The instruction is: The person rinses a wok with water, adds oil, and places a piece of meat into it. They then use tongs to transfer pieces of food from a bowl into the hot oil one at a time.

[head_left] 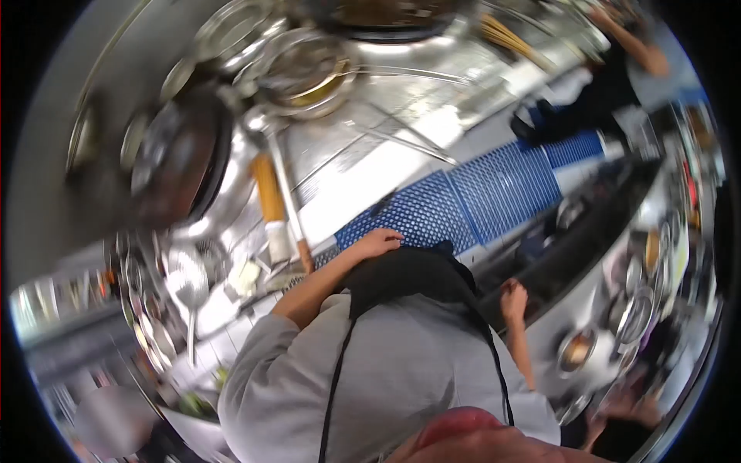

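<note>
My left hand [380,241] hangs in front of the black apron [413,278], its fingers loosely extended and nothing visible in them. It is nearest to the apron and the blue perforated floor mat [421,208] below. My right hand [515,299] is held out to the right of the apron with fingers curled in, near the edge of the dark side counter. No object shows in it. To the left of my left hand, a brush-like tool with a yellow-brown bundle [268,189] and a long-handled metal ladle [282,174] lean across the steel stove edge.
Two large woks [181,158] [386,15] sit on the steel stove. A strainer [309,73] rests over a pot between them. Bamboo sticks [513,38] lie farther right. Another person [610,85] stands at upper right. Bowls [577,349] line the right counter; a perforated skimmer [187,278] is left.
</note>
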Available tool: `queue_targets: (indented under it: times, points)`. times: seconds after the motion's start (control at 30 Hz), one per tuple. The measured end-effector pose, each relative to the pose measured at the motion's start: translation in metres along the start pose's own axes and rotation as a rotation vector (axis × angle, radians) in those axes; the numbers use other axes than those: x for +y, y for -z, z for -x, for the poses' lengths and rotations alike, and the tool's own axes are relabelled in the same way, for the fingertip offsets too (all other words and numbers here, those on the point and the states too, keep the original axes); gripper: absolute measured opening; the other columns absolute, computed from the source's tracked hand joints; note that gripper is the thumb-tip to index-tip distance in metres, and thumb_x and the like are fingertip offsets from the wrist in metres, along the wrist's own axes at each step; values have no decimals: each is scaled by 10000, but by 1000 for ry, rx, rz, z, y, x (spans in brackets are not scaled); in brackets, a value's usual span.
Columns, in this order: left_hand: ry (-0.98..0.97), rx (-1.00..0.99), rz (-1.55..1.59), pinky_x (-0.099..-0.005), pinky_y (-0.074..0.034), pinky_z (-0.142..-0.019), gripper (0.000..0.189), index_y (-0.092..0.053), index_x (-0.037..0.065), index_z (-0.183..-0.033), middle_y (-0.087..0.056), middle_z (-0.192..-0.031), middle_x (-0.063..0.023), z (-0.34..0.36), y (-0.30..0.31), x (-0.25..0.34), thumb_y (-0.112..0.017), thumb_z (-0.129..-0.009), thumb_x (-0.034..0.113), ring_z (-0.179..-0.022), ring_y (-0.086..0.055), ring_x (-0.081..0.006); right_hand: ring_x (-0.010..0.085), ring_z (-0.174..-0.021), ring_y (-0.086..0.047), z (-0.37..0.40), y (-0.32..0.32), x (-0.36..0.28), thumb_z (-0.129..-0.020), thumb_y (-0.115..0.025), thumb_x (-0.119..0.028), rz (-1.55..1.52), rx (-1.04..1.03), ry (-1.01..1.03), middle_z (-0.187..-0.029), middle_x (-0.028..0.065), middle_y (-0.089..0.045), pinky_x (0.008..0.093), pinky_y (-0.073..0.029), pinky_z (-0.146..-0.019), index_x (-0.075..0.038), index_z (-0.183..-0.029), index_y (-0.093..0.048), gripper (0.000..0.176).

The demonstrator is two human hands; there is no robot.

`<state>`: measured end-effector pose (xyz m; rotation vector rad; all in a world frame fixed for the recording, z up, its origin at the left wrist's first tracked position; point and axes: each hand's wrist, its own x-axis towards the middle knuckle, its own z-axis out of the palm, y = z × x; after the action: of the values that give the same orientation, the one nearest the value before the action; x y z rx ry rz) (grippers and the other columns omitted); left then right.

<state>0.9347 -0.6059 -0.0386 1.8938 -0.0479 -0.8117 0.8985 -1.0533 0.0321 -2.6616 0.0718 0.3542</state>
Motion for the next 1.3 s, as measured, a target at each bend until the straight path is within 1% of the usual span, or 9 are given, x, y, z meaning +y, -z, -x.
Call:
queue_targets:
  times: [0.1,0.23,0.5,0.57,0.67,0.87,0.9,1.1,1.3]
  points:
    - [47,138,211,-318,-466,-945,370,-643,19,-1197,-671,-1146,-134,42,8,9,-600,-910,249,-1061,-622,-209,375,-792,-676,-33,-41,-28,-773,-557,-44,-280,-136,12,-782,229,-659,412,-513,-729,-23,-815,-682,134]
    - [58,363,166,-305,-475,-913,331,-663,6,-1141,-683,-1091,-137,117,18,28,-604,-910,236,-1023,-633,-212,337,-750,-630,-104,-47,-136,-847,-516,-143,-326,-495,423,-769,208,-627,396,-479,-707,3,-832,-648,197]
    - [279,1184,262,-279,-490,-684,170,-687,-6,-955,-693,-819,-80,240,-14,63,-651,-894,149,-743,-630,-141,322,-781,-635,-126,-88,-341,-930,-552,-387,-172,-1105,967,-829,181,-650,397,-479,-702,-7,-876,-643,395]
    - [280,1377,288,-267,-463,-630,129,-686,0,-968,-646,-730,-54,251,-18,65,-657,-871,80,-663,-565,-105,247,-742,-635,-111,-119,-361,-925,-579,-363,-212,-1183,948,-830,148,-655,363,-489,-657,-17,-907,-635,351]
    - [316,1496,168,-323,-483,-590,175,-690,22,-1001,-642,-698,-133,269,-11,65,-652,-865,126,-607,-615,-205,139,-752,-588,-79,-146,-389,-935,-614,-298,-279,-1291,614,-896,54,-622,284,-484,-635,-75,-1055,-558,259]
    - [203,1450,67,-299,-451,-568,177,-686,17,-1021,-597,-650,-85,334,12,38,-643,-875,106,-586,-541,-150,178,-791,-603,-20,-199,-406,-887,-657,-117,-804,-1146,250,-951,110,-591,332,-522,-665,-106,-1235,-304,496]
    - [178,1433,62,-298,-455,-572,175,-687,16,-1017,-603,-655,-90,345,18,31,-644,-875,108,-590,-548,-153,166,-686,-580,-5,-204,-414,-889,-607,-52,-990,-1077,191,-908,103,-567,317,-517,-559,-110,-1246,-259,502]
    - [2,1327,178,-323,-480,-594,179,-694,8,-1000,-664,-777,-161,389,50,-15,-654,-862,115,-617,-604,-221,101,-432,-432,32,-168,-441,-843,-505,-40,-711,-512,116,-665,47,-477,257,-390,-348,-23,-1152,-472,311]
    - [-175,1271,190,-315,-499,-609,169,-695,7,-996,-677,-812,-153,405,73,-28,-648,-867,104,-644,-630,-222,123,-389,-475,80,-143,-408,-840,-525,-14,-840,-481,287,-623,64,-510,278,-400,-333,12,-1080,-500,242]
